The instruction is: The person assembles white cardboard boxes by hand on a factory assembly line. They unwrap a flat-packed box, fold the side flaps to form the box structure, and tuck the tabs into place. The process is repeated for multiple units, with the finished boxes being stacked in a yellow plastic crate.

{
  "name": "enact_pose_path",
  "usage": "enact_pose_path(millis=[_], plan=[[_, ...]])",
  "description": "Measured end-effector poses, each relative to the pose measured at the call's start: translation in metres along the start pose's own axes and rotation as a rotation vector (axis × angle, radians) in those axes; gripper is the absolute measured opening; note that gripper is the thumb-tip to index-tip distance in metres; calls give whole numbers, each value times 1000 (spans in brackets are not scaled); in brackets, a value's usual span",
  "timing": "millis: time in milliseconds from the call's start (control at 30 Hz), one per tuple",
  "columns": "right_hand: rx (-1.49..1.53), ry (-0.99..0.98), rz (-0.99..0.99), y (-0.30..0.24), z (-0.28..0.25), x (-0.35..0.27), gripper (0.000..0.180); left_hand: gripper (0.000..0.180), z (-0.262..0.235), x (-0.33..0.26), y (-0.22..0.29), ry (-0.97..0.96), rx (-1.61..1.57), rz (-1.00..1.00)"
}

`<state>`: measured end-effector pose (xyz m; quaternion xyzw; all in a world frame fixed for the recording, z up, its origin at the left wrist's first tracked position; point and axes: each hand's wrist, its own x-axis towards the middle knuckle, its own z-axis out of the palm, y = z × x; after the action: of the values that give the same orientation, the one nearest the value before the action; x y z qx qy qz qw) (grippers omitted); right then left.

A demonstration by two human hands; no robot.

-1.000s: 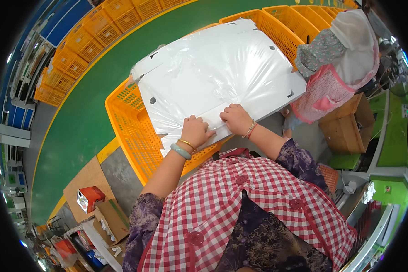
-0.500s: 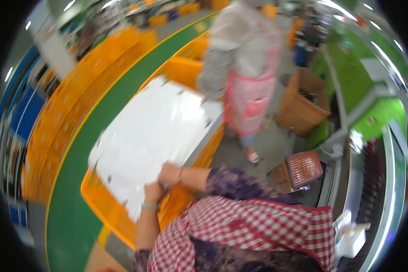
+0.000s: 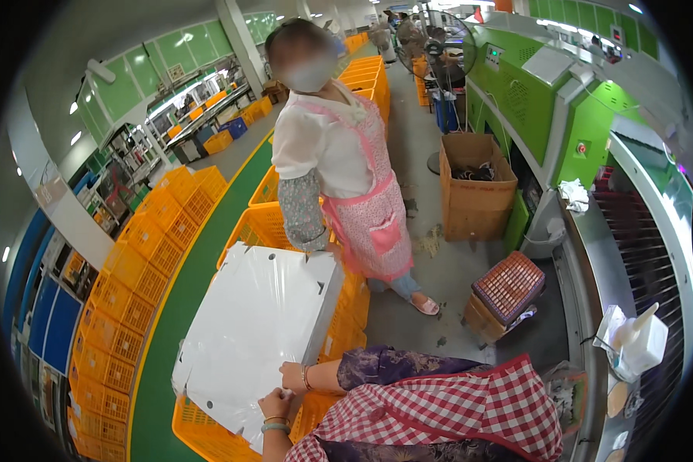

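Note:
A large white panel wrapped in clear plastic film (image 3: 258,331) lies across the tops of orange crates (image 3: 339,339). My left hand (image 3: 273,404) rests on its near edge, a green bracelet on the wrist. My right hand (image 3: 294,377) grips the same edge just beside it. A person in a white shirt and pink apron (image 3: 339,177) stands at the panel's far end, with one sleeved hand (image 3: 316,245) at its far corner.
Rows of orange crates (image 3: 131,300) line a green floor strip (image 3: 179,308) on the left. A cardboard box (image 3: 473,185) and a brown basket (image 3: 508,286) stand on the grey floor to the right. Green machines (image 3: 585,115) and a conveyor (image 3: 639,254) run along the right side.
The view has swung up and round, and the person in the apron now stands in full view at the far end. Both my hands stay on the panel's near edge.

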<state>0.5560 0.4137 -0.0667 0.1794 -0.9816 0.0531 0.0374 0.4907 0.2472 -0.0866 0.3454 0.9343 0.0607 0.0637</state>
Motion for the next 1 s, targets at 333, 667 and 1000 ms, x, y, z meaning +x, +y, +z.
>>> enact_pose_path(millis=[333,667,1000], plan=[[222,319,160,-32,38,-42,10,38,6,-9,-5,-46,-3,-18],[346,404,179,-37,38,-61,23,21,14,-39,28,320,142,253],[340,533,195,-38,66,-43,14,26,32,-19,4,-56,185,328]])
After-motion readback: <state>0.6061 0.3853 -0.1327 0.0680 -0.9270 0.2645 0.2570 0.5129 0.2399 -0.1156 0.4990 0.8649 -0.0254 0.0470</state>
